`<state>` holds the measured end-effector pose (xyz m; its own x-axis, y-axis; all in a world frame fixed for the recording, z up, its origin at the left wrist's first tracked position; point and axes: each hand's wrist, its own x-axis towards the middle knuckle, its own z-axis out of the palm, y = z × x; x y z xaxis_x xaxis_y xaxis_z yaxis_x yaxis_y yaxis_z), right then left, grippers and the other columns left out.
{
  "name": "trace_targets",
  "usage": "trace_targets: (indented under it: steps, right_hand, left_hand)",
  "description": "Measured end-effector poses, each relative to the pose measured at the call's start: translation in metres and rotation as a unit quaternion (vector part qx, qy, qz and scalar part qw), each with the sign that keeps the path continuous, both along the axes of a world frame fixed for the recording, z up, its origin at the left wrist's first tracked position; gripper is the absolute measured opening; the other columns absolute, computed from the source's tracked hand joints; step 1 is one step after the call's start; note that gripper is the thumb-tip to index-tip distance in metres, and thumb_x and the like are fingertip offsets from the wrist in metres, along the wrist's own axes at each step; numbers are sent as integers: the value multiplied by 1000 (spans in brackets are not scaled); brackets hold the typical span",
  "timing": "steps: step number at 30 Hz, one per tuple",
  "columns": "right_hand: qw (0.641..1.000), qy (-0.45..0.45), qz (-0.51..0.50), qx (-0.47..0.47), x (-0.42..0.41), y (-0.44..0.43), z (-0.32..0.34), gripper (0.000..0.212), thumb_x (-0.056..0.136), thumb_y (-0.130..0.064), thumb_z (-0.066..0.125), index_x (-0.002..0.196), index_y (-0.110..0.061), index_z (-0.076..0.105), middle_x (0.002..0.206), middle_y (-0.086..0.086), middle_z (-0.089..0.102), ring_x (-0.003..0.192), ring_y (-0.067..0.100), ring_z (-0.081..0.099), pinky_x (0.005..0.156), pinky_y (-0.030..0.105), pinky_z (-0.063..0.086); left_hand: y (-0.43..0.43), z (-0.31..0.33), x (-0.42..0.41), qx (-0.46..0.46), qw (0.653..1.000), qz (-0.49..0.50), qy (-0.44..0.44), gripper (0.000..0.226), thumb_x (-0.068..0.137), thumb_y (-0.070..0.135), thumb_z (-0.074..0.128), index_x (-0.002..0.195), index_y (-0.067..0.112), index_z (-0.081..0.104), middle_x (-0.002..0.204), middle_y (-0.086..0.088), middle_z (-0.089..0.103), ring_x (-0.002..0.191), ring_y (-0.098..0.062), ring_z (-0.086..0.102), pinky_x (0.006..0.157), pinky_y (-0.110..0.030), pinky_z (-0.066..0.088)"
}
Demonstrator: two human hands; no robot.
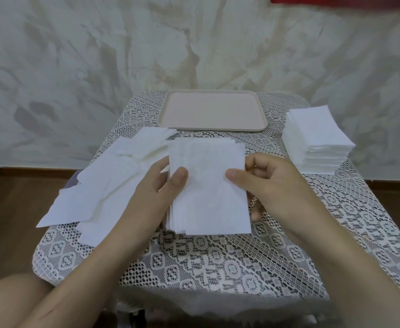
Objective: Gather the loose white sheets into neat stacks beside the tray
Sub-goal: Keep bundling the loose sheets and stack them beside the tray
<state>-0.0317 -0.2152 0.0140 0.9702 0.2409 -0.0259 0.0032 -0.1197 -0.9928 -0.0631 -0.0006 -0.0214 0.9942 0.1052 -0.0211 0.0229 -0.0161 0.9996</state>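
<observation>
At the centre of the lace-covered table (218,263), on the near side of the tray (213,110), both hands are on one bundle of white sheets (208,185).

- left hand (156,185): pinches the bundle's left edge, thumb on top, fingers curled underneath.
- right hand (277,183): same grip on the right edge, thumb flat on the top sheet, fingers tucked under. One fingertip shows below the bundle's right side.
- The bundle is roughly squared, long side running toward the camera. Edges fan out slightly at the lower-left corner, and a few sheets sit offset at the far edge. I can't tell if it is lifted off the cloth or resting on it.
- loose sheets (104,185): not gathered, spread over the table's left half and overlapping at mixed angles. A couple overhang the left edge. The farthest ones lie near the tray's near-left corner. The left forearm passes over some of them.
- finished stack (317,140): tall and tidy, on the table's right side. It sits right of the tray, apart from it and apart from the right hand.
- The tray is pale pink-beige, a rounded rectangle, centred at the table's far edge.
- Background: mottled pale wall (75,67), brown wood floor (9,209) on either side, and a red strip (336,0) at the top right of the view.
</observation>
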Motion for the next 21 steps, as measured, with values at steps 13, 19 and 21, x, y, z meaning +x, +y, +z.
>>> trace_targets:
  steps: [13,19,21]
  right_hand:
    - [999,-9,-13,30,-4,12,2,17,93,-9,72,79,-9,61,62,22,61,39,19,50,36,23,41]
    - [997,-25,-43,53,-3,11,4,18,91,-10,74,82,-9,58,62,17,59,42,18,48,36,23,39]
    - [997,-18,-47,55,-2,14,3,18,91,-12,74,82,-9,58,63,17,59,42,17,49,36,22,38]
  left_hand:
    - [0,2,-1,-6,1000,-9,11,83,71,68,71,144,32,57,127,6,75,115,-15,73,97,-43,56]
    - [-1,2,-1,0,1000,-6,0,83,71,70,68,144,32,57,124,8,76,114,-11,73,93,-36,55]
    - [-1,1,0,-2,1000,-7,-3,84,70,70,68,144,31,56,125,8,76,114,-11,73,92,-35,55]
